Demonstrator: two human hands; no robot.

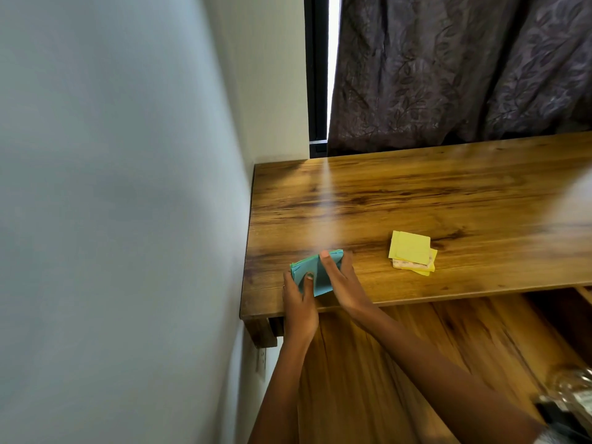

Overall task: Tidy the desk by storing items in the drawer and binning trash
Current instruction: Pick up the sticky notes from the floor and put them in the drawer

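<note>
Low in the frame, a little left of centre, both hands meet on a stack of blue-green paper squares [312,272] lying near the front left corner of the wooden surface [416,193]. The left hand [299,307] comes up from below with its thumb laid on top of the stack and its fingers curled round the stack's left edge, so it holds the paper. The right hand [342,283] covers the stack's right side, its thumb pressed on the top sheet and its fingers wrapped over the far right edge, also gripping the paper. Right of the hands, well apart from them, a small pile of yellow sticky notes [411,253] rests on the surface, its sheets slightly fanned. A pale wall [112,187] fills the left of the frame, and a dark patterned curtain [464,68] hangs behind the surface at upper right, beside a bright strip of window. At lower right, below the surface's front edge, something clear and blurred cannot be made out.
</note>
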